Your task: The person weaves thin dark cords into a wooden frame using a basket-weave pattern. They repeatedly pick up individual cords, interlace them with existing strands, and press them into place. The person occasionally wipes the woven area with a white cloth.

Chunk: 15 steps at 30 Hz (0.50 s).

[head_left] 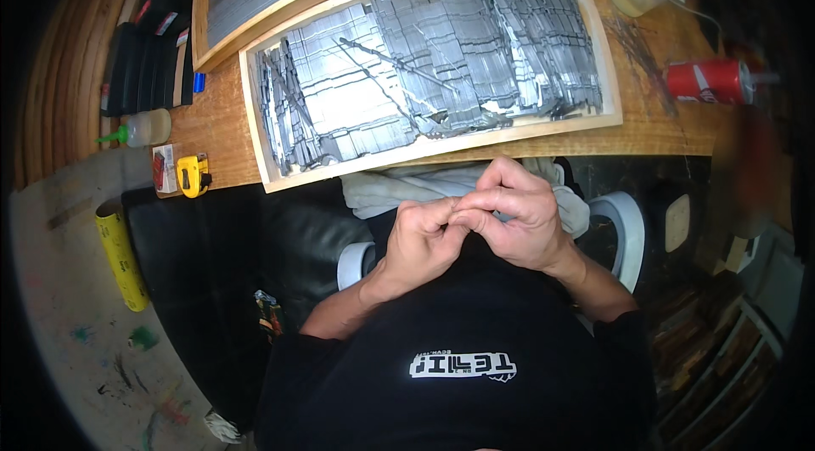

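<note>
– nearest to the camera, a black shirt [441, 298] is seen. beyond it, how are the hands held?

– the left hand [422, 240] and the right hand [518, 217] are brought close together, short of the bench [212, 135]. each is curled into a pinch, and their fingertips [467, 218] are pressed together at one spot.

– what is pinched there?

– that cannot be made out. whatever may lie between is covered by the fingers themselves; from so fine a grip, something small or thin would be guessed.

– and the thin grey strips [433, 43]?

– they are kept in a wooden tray [340, 171] on the bench, just beyond the hands, probably so that they can be easily reached and held in by its low walls. a few are laid slantwise across the rows.

– is anything cut off?

– part of a second tray [202, 31], set behind the first, is lost at the top edge. a grey cloth [386, 186] is partly hidden by the hands, and the far right is blurred and dark. a yellow tape measure [193, 176] is placed at the bench's near left corner, out of the way, it seems.
</note>
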Tool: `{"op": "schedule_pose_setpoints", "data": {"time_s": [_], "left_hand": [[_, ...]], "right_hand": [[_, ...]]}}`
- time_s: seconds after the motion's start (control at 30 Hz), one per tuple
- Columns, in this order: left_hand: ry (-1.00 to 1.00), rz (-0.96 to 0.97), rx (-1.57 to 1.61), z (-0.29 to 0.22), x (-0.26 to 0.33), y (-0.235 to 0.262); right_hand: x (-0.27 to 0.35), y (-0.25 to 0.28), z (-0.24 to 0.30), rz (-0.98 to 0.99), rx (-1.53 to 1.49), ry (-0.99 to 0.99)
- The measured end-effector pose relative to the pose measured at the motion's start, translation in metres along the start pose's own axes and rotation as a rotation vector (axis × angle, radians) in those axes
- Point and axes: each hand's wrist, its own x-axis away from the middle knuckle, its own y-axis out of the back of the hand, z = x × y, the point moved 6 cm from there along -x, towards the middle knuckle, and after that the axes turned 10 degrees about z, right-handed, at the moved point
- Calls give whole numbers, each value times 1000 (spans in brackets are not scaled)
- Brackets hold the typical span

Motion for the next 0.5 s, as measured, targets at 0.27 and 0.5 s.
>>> {"op": "schedule_pose_setpoints", "data": {"time_s": [0.27, 0.5], "left_hand": [[-101, -2, 157, 4, -5, 11], [-25, 106, 62, -1, -4, 17]], "right_hand": [[-1, 3, 4, 39, -78, -114], [3, 2, -2, 58, -113, -117]]}}
